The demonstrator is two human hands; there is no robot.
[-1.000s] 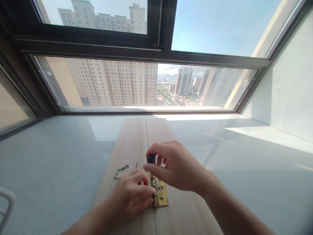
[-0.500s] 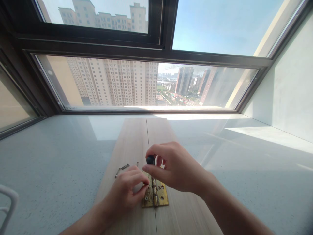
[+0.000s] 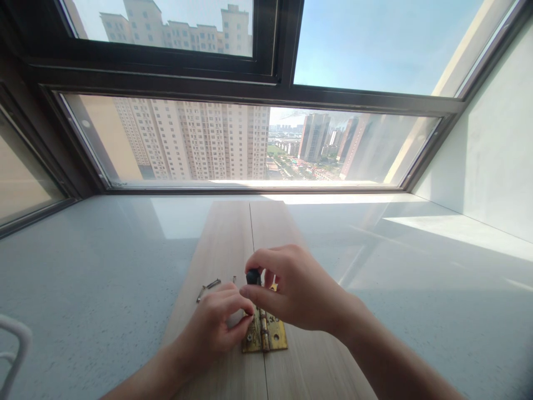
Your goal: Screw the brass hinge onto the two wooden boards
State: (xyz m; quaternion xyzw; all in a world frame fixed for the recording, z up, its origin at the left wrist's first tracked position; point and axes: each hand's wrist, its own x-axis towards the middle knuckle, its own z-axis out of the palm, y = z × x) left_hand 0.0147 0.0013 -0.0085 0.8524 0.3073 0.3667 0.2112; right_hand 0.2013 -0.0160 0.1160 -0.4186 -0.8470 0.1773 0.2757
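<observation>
A worn brass hinge (image 3: 278, 340) lies open across the seam between two wooden boards (image 3: 225, 222). My right hand (image 3: 291, 283) is closed around the black handle (image 3: 252, 276) of what looks like a screwdriver, held above the hinge's left leaf; its lower end is hidden. My left hand (image 3: 220, 319) rests at the left leaf with thumb and forefinger pinched together. What sits between those fingertips is too small to make out. A screw head (image 3: 250, 337) shows in the near hole of the left leaf. The right leaf has bare holes.
Loose screws (image 3: 214, 284) lie on the left board beyond my left hand. The boards rest on a speckled pale sill (image 3: 116, 278) below a dark-framed window (image 3: 258, 191). A white curved rail (image 3: 19, 333) stands at the left edge.
My right hand has shifted slightly left and down with the black handle, which now leans a little differently. The left hand stays in place on the hinge.
</observation>
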